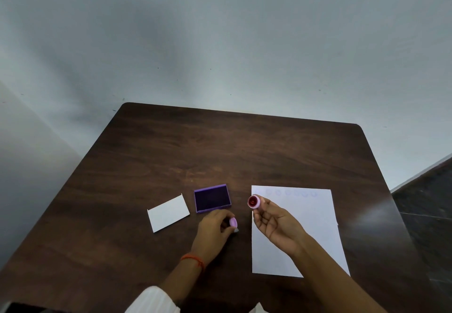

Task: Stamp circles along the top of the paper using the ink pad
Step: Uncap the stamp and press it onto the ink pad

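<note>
A small round pink stamp [254,201], red hollow face up, is pinched at the fingertips of the right hand [275,224] over the left edge of the white rectangular paper sheet [315,217]. Faint circles [287,192] line its top. The open purple ink pad [212,198] lies at nine o'clock. A pink cap [233,222] is gripped by the left hand [215,229] on the dark wooden table [220,146].

Open purple ink pad [212,198] beside paper [315,217]
</note>
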